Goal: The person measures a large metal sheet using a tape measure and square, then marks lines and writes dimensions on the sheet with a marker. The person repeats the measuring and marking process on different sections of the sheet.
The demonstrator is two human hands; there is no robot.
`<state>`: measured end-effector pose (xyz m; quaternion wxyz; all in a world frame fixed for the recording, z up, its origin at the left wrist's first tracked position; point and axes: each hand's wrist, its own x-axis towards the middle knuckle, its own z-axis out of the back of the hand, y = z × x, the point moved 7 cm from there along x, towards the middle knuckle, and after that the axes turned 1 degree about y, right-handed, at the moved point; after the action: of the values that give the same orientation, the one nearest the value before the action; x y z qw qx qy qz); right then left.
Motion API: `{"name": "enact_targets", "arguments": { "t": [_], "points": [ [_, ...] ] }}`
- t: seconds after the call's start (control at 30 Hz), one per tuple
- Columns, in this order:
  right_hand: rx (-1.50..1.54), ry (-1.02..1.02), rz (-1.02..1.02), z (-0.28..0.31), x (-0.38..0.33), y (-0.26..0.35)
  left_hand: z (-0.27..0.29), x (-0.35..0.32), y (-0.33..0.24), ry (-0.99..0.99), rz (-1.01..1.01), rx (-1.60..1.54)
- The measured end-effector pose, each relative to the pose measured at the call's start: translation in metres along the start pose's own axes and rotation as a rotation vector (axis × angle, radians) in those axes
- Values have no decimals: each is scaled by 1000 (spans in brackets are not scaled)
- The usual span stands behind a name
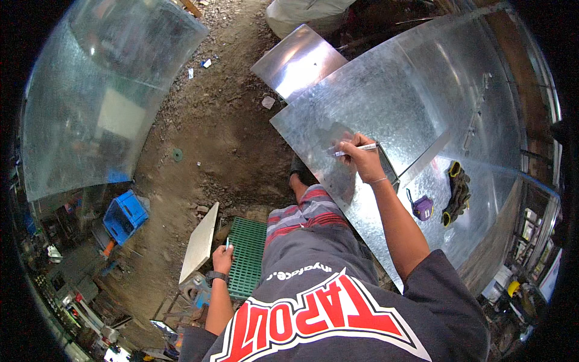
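My right hand point(360, 158) is closed around a white marker pen point(365, 146), just over a large shiny sheet of metal point(362, 102). Beside that wrist is a dark-edged, angular metal tool point(388, 164); its kind is unclear. A narrow metal strip point(426, 159) slants away from it across the sheet. Further right lie a purple tape measure point(423, 207) and a pair of dark work gloves with yellow cuffs point(457, 192). Down at my left side, my left hand point(222, 259) pinches a small, pale, thin thing point(227, 243), possibly a pen cap.
A smaller metal plate point(300, 60) juts from the sheet's far edge. Another big sheet point(66, 139) stands at left, above a blue crate point(125, 216). Near my left hand are a green plastic grate point(246, 253) and a pale board point(199, 244). Bare dirt ground point(205, 133) lies between.
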<state>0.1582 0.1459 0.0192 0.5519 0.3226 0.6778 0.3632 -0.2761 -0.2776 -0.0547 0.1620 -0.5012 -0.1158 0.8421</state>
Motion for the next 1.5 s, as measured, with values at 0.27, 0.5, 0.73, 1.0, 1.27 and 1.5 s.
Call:
{"name": "enact_targets", "arguments": {
  "t": [0.27, 0.5, 0.73, 1.0, 1.27, 1.5],
  "points": [
    [-63, 77, 60, -7, 1, -3, 24, 14, -69, 17, -39, 29],
    [-314, 136, 336, -15, -6, 0, 44, 27, -86, 21, -80, 82],
    [-377, 96, 258, -17, -21, -11, 79, 57, -84, 0, -189, 214],
    [-402, 31, 275, -22, -26, -11, 105, 54, -119, 12, -300, 217],
    [-409, 57, 197, -25, -28, -8, 111, 65, -106, -7, -392, 331],
    [-268, 21, 188, -34, -24, 14, 117, 58, -105, 6, -319, 285]
  ]
}}
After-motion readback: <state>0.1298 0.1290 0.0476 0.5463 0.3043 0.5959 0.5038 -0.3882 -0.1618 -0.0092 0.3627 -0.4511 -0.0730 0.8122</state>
